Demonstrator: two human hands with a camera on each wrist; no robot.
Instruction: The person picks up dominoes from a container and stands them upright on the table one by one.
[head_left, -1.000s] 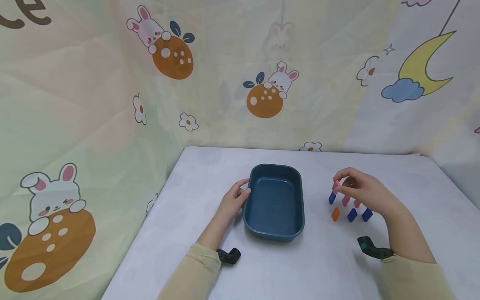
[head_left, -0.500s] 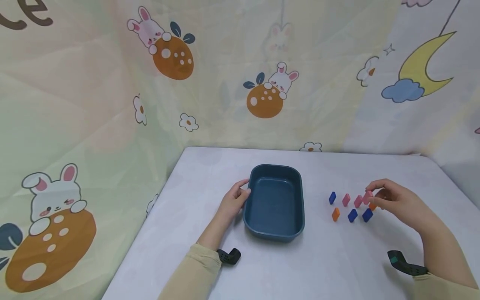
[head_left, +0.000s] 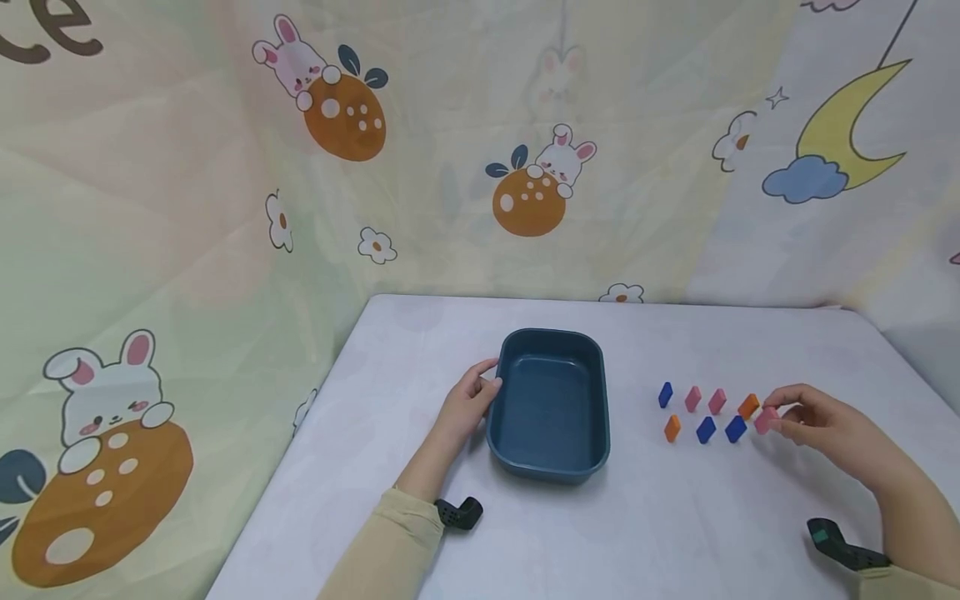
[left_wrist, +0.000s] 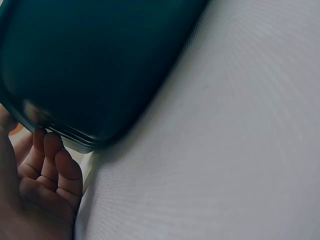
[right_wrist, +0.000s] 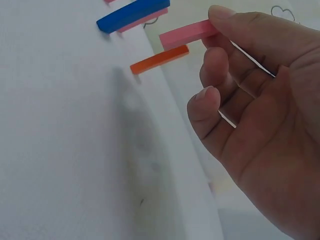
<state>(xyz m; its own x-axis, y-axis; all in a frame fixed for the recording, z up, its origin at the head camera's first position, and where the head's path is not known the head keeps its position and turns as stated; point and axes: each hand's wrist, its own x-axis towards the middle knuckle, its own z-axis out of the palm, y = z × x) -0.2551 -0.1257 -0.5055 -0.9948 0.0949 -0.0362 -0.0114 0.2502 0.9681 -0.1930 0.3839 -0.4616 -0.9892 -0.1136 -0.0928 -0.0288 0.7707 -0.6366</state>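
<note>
At the right, my right hand (head_left: pixel 832 429) pinches a pink rectangular block (head_left: pixel 766 419) between thumb and fingertips; the right wrist view shows its other fingers bent below the pink block (right_wrist: pixel 187 35). An orange block (head_left: pixel 748 406) and a blue block (head_left: pixel 736 429) stand just left of it. A deep dark-teal rectangular tub (head_left: pixel 550 471) sits mid-table. Against the tub's left side rest the fingertips of my left hand (head_left: pixel 465 404). From the left wrist, those relaxed fingers (left_wrist: pixel 67 165) touch the outside near the rim.
Several more blocks stand in two rows right of the tub: a blue one (head_left: pixel 665 395), a pink one (head_left: pixel 693 398), another pink one (head_left: pixel 717 401), an orange one (head_left: pixel 672 428) and a blue one (head_left: pixel 705 430). Printed cloth (head_left: pixel 442 167) hangs behind the white-covered table (head_left: pixel 585 542).
My right hand has carried the pink block rightward from above the back row's left end, then down toward the front row's right end. My left hand and the tub have stayed put.
</note>
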